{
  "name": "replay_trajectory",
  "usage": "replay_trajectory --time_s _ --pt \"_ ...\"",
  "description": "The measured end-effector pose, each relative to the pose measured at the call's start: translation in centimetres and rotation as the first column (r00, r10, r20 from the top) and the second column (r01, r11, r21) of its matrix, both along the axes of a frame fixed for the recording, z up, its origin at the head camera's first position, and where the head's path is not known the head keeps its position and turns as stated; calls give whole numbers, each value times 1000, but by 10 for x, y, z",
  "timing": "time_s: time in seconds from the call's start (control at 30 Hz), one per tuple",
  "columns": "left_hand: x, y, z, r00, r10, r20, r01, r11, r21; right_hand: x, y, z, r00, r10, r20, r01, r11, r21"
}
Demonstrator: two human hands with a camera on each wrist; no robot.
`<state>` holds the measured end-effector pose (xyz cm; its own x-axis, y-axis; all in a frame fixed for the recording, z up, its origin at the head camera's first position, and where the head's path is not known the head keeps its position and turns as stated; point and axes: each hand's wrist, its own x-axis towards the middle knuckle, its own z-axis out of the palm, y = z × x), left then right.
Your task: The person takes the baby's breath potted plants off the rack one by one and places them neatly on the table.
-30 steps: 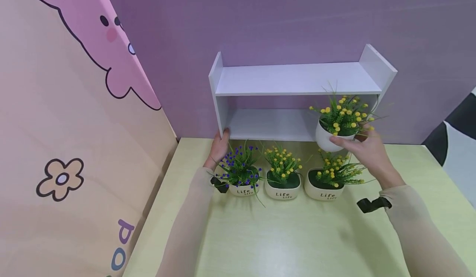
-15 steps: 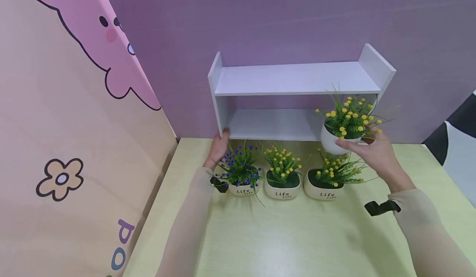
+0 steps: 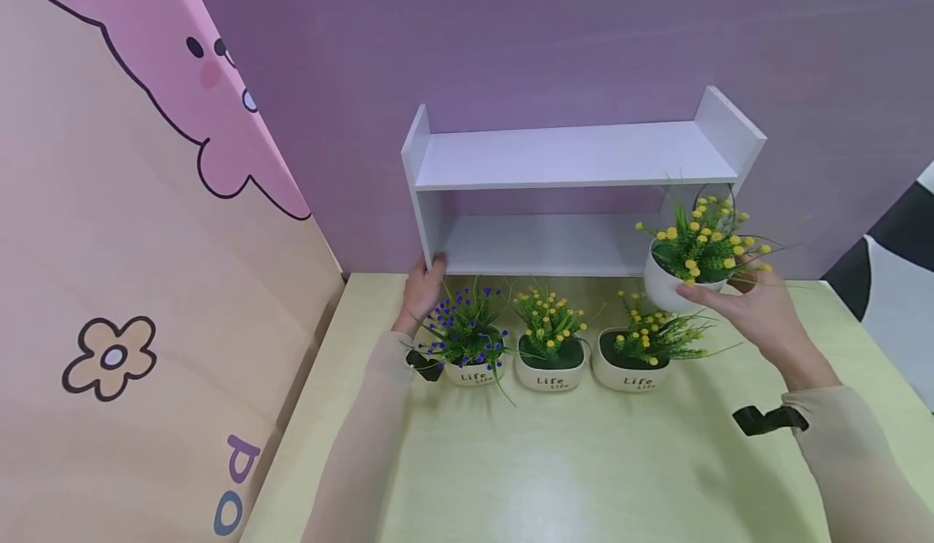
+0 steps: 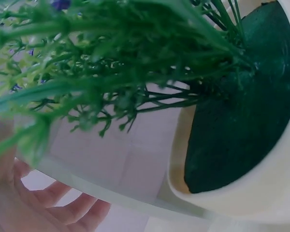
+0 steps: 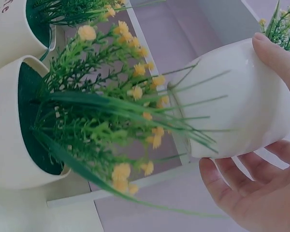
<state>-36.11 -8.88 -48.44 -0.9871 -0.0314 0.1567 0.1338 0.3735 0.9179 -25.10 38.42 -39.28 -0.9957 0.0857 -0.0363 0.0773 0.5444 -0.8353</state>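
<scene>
My right hand (image 3: 766, 312) holds a round white flowerpot (image 3: 667, 285) with yellow artificial flowers, in front of the shelf's lower right corner. In the right wrist view the thumb lies on one side of that white pot (image 5: 237, 96) and the fingers on the other. My left hand (image 3: 421, 292) grips the lower left side of a white two-tier shelf (image 3: 576, 158); leaves partly cover it in the left wrist view. On the table before the shelf stand a purple-flowered pot (image 3: 470, 376), a middle yellow-flowered pot (image 3: 550, 377) and a right yellow-flowered pot (image 3: 633, 377), all lettered "Life".
The shelf stands against a purple wall (image 3: 554, 40) at the back of the pale table (image 3: 540, 462). A printed panel (image 3: 168, 243) borders the table's left edge. A black-and-white object (image 3: 893, 275) is beyond the right edge.
My right hand has carried the white flowerpot to the right and slightly toward me, away from the lower tier. The left hand has kept its hold on the shelf. The head view has shifted slightly.
</scene>
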Motion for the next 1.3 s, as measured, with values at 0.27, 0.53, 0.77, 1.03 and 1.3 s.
replay_trajectory --time_s 0.27,0.53,0.77,1.03,1.3 --pt "4 -6 0 982 99 -160 -97 995 21 5 11 -4 1000 0 -24 1 999 33" --pt "1 -7 -2 974 96 -203 -95 995 12 6 15 -7 1000 -18 -22 17 1000 -15" --pt "2 -8 -2 975 76 -210 -77 997 0 9 19 -11 999 -39 -35 39 999 2" --pt "1 -10 -3 977 46 -211 -48 999 -3 15 31 -16 999 -50 -21 51 999 9" --pt "1 -13 -1 983 29 -181 -25 999 20 19 41 -24 996 -61 -61 64 997 39"
